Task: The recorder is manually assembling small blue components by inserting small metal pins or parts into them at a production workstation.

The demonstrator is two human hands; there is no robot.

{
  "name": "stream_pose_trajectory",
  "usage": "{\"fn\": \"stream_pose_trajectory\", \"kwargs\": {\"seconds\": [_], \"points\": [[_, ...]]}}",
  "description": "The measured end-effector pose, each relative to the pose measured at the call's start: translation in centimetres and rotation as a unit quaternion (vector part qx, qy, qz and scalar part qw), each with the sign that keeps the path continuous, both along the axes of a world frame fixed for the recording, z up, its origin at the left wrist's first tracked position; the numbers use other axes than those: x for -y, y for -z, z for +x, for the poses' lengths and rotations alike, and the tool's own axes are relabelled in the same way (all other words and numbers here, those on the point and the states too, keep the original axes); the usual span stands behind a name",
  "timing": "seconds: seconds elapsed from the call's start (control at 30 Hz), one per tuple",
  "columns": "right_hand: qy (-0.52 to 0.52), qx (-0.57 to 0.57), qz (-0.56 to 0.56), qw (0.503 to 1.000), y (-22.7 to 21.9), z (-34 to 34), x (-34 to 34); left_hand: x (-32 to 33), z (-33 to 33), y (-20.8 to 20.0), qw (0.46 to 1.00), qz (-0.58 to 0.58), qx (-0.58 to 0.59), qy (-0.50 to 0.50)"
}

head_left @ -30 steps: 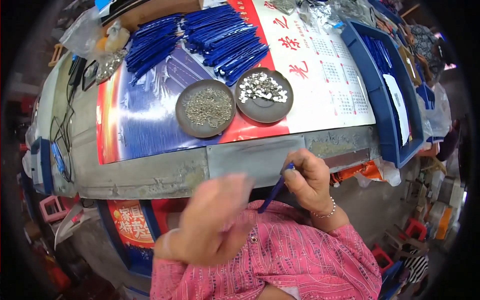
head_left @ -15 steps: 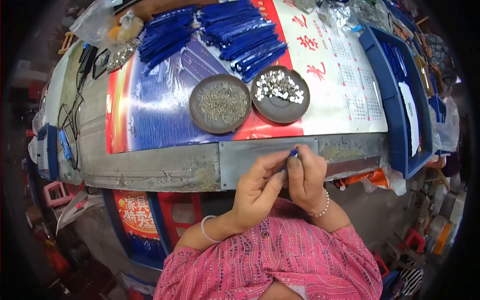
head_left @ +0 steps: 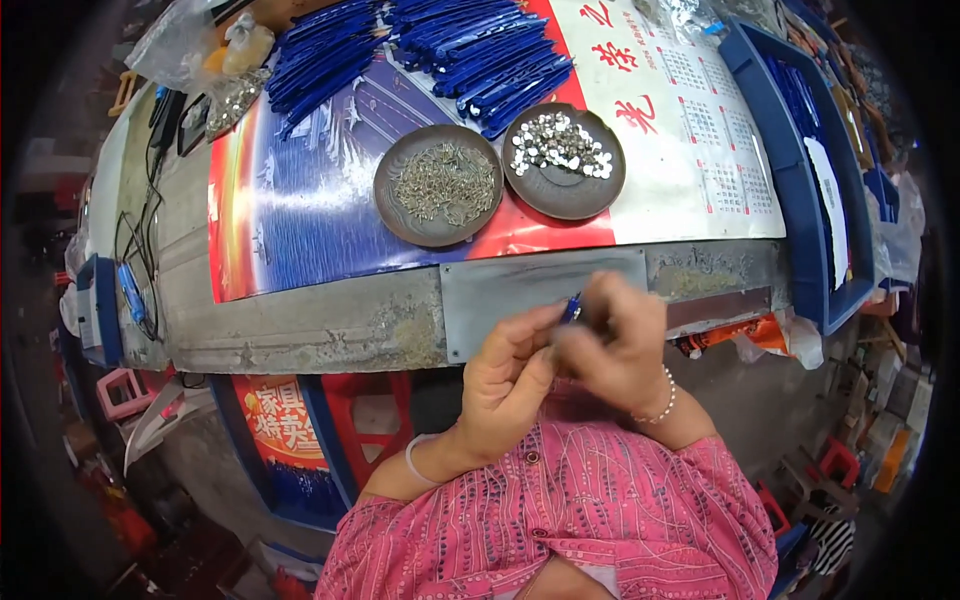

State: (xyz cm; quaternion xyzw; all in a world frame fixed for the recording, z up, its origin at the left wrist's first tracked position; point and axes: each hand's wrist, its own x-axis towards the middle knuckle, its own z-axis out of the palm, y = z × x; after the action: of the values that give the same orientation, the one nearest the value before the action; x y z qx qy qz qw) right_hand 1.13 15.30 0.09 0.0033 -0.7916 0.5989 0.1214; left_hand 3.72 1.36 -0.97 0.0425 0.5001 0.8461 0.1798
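Near the table's front edge, my left hand (head_left: 508,372) pinches a small dark-blue piece (head_left: 572,308) between thumb and fingers. A bit of bright metal shows on it; its lower part is hidden in the fingers. Close beside it on the right, my right hand (head_left: 622,345) is bent inward, its fingers smeared by motion. Whether they touch the piece I cannot tell. Beyond the hands, a brown dish (head_left: 390,215) carries many thin metal pins or screws. A second brown dish (head_left: 560,202) next to it has shiny round silvery bits.
Bundles of long blue strips (head_left: 325,65) lie at the back on a printed poster (head_left: 330,240). A blue crate (head_left: 815,240) stands at the right edge, and a metal plate (head_left: 480,290) is fixed to the table's front. Black cable (head_left: 150,225) runs along the left.
My right hand has lifted and turned away from the blue piece, its fingers now blurred. The blue piece shows more, tilted in my left fingers. The whole view has shifted slightly.
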Motion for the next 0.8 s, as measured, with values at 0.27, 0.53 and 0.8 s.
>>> {"fn": "stream_pose_trajectory", "kwargs": {"seconds": [0.27,0.53,0.8], "points": [[-0.135,-0.021,0.073,0.988,-0.6,1.1,-0.3,1.2,1.0,-0.1,1.000,-0.021,0.011,0.016],[-0.214,0.047,-0.067,0.973,1.3,3.3,-2.2,3.8,-0.8,-1.9,0.968,-0.178,-0.021,0.178],[-0.356,0.120,-0.044,0.926,4.4,6.6,-1.7,1.0,-5.4,-2.7,0.815,-0.453,-0.326,0.153]]}}
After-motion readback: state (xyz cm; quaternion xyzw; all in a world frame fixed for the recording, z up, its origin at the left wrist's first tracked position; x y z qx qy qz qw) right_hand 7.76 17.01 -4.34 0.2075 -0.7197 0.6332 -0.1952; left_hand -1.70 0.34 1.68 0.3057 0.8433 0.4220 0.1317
